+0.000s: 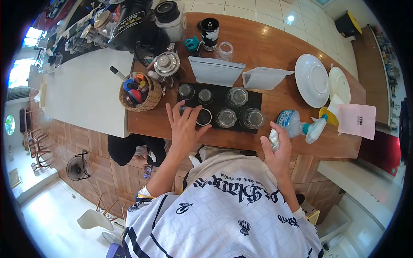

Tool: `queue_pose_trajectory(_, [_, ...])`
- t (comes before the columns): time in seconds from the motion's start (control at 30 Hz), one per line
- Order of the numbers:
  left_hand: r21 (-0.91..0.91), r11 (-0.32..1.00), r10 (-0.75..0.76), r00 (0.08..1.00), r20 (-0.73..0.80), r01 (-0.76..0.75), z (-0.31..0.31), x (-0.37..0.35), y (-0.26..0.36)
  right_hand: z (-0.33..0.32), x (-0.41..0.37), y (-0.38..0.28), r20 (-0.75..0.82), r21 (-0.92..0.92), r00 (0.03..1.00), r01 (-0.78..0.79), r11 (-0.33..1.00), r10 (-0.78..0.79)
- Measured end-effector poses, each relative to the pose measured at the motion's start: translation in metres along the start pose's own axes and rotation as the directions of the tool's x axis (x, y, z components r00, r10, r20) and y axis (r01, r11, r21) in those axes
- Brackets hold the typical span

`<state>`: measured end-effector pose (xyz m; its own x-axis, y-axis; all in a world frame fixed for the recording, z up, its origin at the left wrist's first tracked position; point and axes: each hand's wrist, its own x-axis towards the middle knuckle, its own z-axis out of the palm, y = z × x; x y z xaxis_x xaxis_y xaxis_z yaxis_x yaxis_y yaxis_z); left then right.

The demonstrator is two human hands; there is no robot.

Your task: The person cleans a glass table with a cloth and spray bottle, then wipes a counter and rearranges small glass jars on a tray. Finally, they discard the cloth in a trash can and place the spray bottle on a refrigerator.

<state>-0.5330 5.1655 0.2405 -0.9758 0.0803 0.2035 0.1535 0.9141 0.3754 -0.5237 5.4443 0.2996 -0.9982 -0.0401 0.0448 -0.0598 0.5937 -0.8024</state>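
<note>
My left hand (pixel 184 127) reaches with spread fingers over the front left of a black mat (pixel 218 102). Its fingertips are right at a small dark-looking glass (pixel 204 117), and the fingers partly cover another glass beside it. More clear glasses stand on the mat, among them a faceted one (pixel 226 118) and a wider one (pixel 251 118) at the front right. In my right hand (pixel 280 152), closed near the table's front edge, is a crumpled white cloth or tissue (pixel 274 139). Just beyond that hand lies a clear spray bottle (pixel 289 122) with a teal and white nozzle.
Two white folded papers (pixel 217 71) stand behind the mat. White plates (pixel 312 81) and a pink paper (pixel 357 120) are at the right. On the left sit a wicker basket (pixel 150 98) of pens and a metal pot (pixel 167 64). A person (pixel 135 148) sits beyond the table's left front.
</note>
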Motion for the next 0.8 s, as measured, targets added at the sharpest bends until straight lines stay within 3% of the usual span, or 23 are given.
queue_pose_trajectory(0.3, [0.088, 0.996, -0.031, 0.999, 0.032, 0.028, -0.004, 0.001, 0.012, -0.006, 0.0, -0.005, 0.016, 0.016, 1.0, -0.018, 1.0, 0.018])
queue_pose_trajectory(0.5, [-0.01, 0.998, -0.057, 0.997, 0.048, 0.058, -0.027, -0.003, 0.006, -0.009, 0.003, -0.01, 0.013, 0.014, 1.0, 0.001, 1.0, -0.002])
queue_pose_trajectory(0.6, [-0.282, 0.931, -0.232, 0.972, 0.028, 0.23, -0.041, -0.005, -0.009, -0.009, 0.004, -0.012, 0.035, 0.0, 0.999, -0.023, 1.0, 0.023])
queue_pose_trajectory(0.7, [-0.344, 0.911, -0.239, 0.971, 0.015, 0.229, -0.032, -0.013, -0.029, -0.003, 0.008, -0.007, 0.057, -0.045, 0.998, 0.005, 0.999, -0.002])
queue_pose_trajectory(0.8, [-0.24, 0.952, -0.221, 0.969, -0.111, 0.19, -0.029, -0.018, -0.019, 0.005, 0.011, 0.007, 0.072, -0.138, 0.996, 0.053, 0.989, -0.043])
